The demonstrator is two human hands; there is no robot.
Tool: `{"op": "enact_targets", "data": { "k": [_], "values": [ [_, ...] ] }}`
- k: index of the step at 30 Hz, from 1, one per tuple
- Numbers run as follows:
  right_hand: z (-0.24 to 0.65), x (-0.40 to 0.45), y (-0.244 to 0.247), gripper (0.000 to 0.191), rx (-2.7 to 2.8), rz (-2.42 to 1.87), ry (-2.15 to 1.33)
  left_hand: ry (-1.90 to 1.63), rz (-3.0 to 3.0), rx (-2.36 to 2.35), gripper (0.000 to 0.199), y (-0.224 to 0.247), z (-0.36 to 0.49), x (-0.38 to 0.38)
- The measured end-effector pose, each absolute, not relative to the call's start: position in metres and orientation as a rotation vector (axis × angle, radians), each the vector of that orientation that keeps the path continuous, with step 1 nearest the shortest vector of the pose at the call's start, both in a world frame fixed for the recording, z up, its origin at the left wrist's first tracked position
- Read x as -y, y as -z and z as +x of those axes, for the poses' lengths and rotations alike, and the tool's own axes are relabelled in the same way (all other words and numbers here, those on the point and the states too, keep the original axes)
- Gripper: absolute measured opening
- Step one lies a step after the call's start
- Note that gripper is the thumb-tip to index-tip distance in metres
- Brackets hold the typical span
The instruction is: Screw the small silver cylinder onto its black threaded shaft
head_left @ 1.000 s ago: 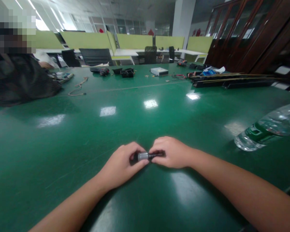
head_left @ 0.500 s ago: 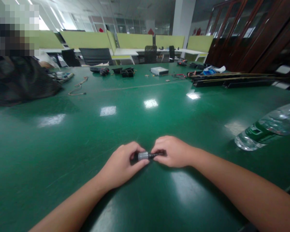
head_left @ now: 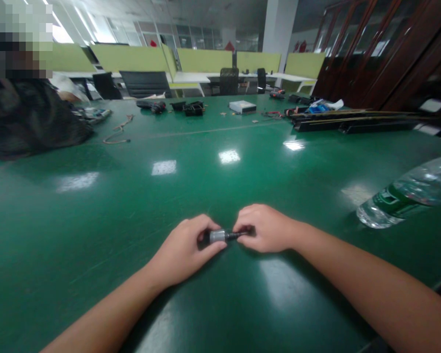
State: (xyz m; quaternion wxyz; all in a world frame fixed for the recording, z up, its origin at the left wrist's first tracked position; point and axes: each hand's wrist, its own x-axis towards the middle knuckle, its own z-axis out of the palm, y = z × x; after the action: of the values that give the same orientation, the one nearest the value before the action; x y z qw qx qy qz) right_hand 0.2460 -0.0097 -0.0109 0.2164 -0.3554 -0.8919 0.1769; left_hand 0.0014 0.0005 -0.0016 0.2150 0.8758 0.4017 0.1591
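Sitting lower centre of frame, the black-and-grey cylinder [head_left: 217, 237] is clamped in the grip of the left hand [head_left: 187, 249], its thin dark end [head_left: 232, 236] pinched by the right hand [head_left: 266, 228], so an off-axis tug could pop it onto the counter [head_left: 202, 191].

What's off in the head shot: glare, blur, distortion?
Head view: bright square reflections on the green table; right edge of head view: the bottle looks slanted, probably lens stretch; lower middle of head view: the black-and-silver object in the left hand is soft, fine detail unreadable.
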Motion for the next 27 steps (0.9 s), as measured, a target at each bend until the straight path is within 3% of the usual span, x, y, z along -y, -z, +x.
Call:
{"op": "enact_targets", "data": {
  "k": [18, 27],
  "values": [
    [0.279, 0.001, -0.004, 0.012, 2.454, -1.224, -0.753, -0.412, 2.416, -1.114, 0.025, 0.002, 0.001, -0.001],
    [0.265, 0.005, 0.003, 0.012, 2.413, -1.122, -0.770, -0.414, 2.413, -1.118, 0.024, 0.003, 0.000, 0.000]
  ]
}}
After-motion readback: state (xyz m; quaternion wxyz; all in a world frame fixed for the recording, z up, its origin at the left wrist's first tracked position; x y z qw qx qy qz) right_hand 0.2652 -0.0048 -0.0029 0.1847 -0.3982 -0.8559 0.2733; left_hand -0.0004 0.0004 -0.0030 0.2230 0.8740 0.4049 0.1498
